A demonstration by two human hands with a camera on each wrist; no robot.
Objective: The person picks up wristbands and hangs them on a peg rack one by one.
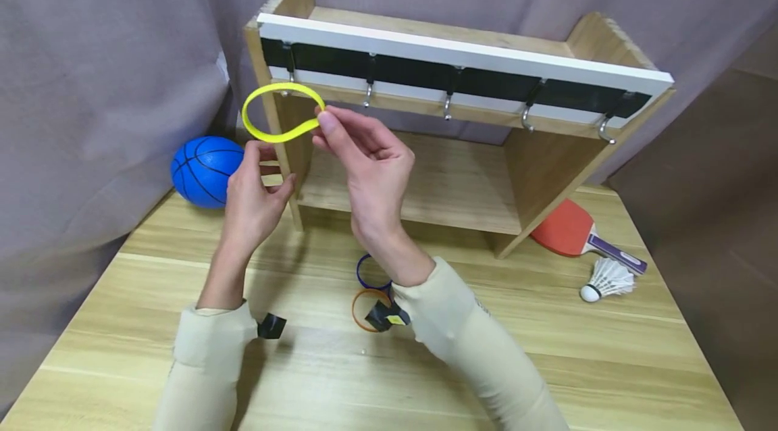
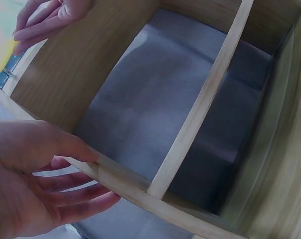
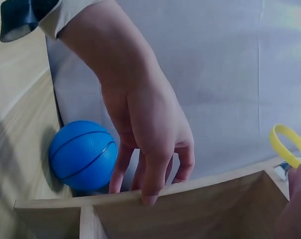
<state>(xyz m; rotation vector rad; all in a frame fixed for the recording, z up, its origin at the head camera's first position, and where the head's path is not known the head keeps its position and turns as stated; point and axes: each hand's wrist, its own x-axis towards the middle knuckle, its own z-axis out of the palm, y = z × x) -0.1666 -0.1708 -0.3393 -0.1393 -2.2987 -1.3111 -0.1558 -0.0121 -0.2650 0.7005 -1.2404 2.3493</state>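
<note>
Thumb and fingers of my right hand (image 1: pixel 377 161) pinch a yellow ring (image 1: pixel 276 138) by its right side, bending it slightly. In the head view the ring overlaps the leftmost metal hook (image 1: pixel 291 73) on the front of a wooden shelf (image 1: pixel 413 208). My left hand (image 1: pixel 252 198) grips the shelf's left side panel. Its thumb lies on the panel's front edge (image 2: pixel 125 184), and the other fingers reach round the outer face. Below my right wrist, a dark blue ring (image 1: pixel 358 274) and an orange ring (image 1: pixel 354 313) lie on the table, partly covered by the sleeve and wrist camera.
Several hooks hang along the black-and-white rail (image 1: pixel 413 73). A blue ball (image 1: pixel 203 171) sits left of the shelf. On the right lie a red table tennis bat (image 1: pixel 565 228) and a white shuttlecock (image 1: pixel 608 279). Grey cloth (image 1: pixel 121 80) surrounds the table (image 1: pixel 316 377).
</note>
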